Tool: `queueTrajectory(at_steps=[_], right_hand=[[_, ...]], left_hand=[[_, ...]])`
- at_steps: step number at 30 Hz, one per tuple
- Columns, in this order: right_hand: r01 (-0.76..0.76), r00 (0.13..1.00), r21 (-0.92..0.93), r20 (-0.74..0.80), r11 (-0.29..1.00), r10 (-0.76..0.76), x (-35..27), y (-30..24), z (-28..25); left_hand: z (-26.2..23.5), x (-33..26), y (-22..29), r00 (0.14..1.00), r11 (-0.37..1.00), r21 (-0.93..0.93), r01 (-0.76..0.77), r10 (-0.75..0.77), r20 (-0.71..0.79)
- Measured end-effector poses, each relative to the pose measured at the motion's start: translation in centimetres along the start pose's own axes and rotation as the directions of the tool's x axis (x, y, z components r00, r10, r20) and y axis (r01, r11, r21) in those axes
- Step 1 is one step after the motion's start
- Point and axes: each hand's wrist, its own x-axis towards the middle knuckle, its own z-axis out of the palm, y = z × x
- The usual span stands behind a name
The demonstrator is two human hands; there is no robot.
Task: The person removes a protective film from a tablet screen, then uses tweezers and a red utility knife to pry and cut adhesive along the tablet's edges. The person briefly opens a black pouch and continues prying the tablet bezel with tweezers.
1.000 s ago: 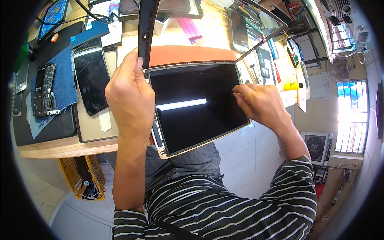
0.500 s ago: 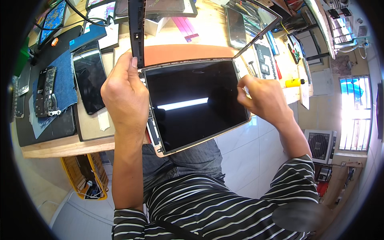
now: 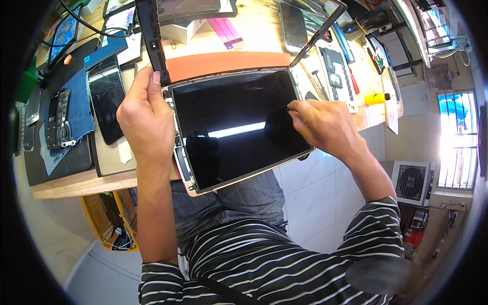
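Observation:
A large tablet with a dark glossy screen panel [image 3: 234,127] is held tilted over my lap, its far edge near the wooden workbench [image 3: 76,185]. A black front frame [image 3: 147,35] is hinged up from its top edge and stands open. My left hand [image 3: 145,119] grips the tablet's left edge and the frame's lower left corner. My right hand [image 3: 323,127] rests on the right part of the screen panel, fingertips pinched on the glass; whether they hold a small tool is unclear.
An orange mat [image 3: 223,62] lies on the bench behind the tablet. A dark tablet [image 3: 105,104], a circuit board [image 3: 57,117] on blue cloth, a phone [image 3: 293,25], pink strips [image 3: 222,28] and a yellow bottle [image 3: 376,97] lie around. A yellow basket [image 3: 109,221] stands below.
The tablet has been tilted and drawn nearer. My right hand moved from the tablet's right edge onto the screen glass. The raised frame swung further up.

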Motion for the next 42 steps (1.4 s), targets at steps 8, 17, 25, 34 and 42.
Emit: queueTrajectory(at_steps=[8, 17, 25, 34, 42], right_hand=[[0.085, 0.996, -0.05, 0.031, 0.995, -0.084, 0.8, 0.4, 0.2], [-0.358, 0.893, 0.33, -0.154, 0.873, 0.424, -2.4, 1.5, -2.4], [-0.354, 0.548, 0.924, 0.078, 0.146, 0.833, -17.3, 3.6, 3.3], [-0.399, 0.099, 0.756, 0.598, -0.518, 0.796, -29.1, 15.3, 32.0], [-0.715, 0.123, 0.659, 0.45, -0.235, 0.885, -32.7, 18.6, 46.4]], left_hand=[[0.2, -0.1, -0.6, 1.0, 1.0, -0.015, -0.007, 0.007, -0.025], [-0.1, -0.1, -0.6, 1.0, 1.0, 0.016, -0.016, 0.017, -0.024], [0.1, -0.3, -1.1, 0.998, 0.991, -0.12, 0.054, -0.05, 0.034], [0.5, 0.5, -2.1, 0.995, 0.985, -0.143, 0.093, -0.088, 0.046], [-0.5, 0.0, -1.1, 0.999, 0.996, -0.09, 0.007, -0.01, -0.033]])
